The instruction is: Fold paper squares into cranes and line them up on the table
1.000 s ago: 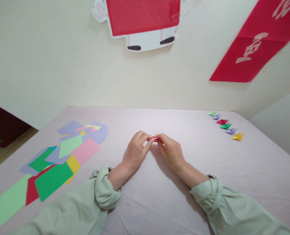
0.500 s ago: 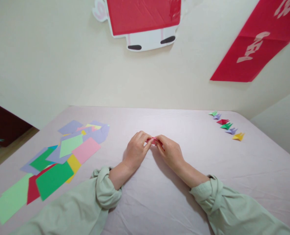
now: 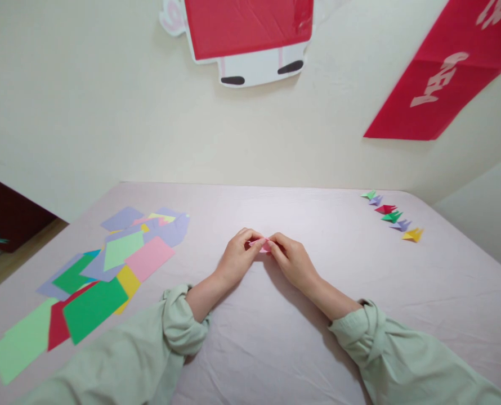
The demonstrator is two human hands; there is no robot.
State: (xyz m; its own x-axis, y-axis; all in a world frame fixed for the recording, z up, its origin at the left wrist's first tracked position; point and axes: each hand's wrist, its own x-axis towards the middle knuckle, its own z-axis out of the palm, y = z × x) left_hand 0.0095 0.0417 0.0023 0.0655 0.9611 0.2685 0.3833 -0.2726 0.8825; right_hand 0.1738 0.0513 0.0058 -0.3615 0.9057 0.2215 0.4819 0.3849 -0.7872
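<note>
A small folded piece of pink paper is pinched between my two hands above the middle of the table. My left hand grips its left side with thumb and fingers. On the other side my right hand is closed on the paper's right part, fingertips close to those of the left. Fingers cover much of the paper, so its exact folds are hidden.
Loose coloured paper sheets lie overlapping on the left of the cloth-covered table. Several small folded paper figures form a slanting row at the back right. A wall with red decorations rises behind the table.
The pink paper has turned slightly, and more of its pink face shows below the fingertips. My fingers have shifted a little on it; both hands stay in nearly the same place.
</note>
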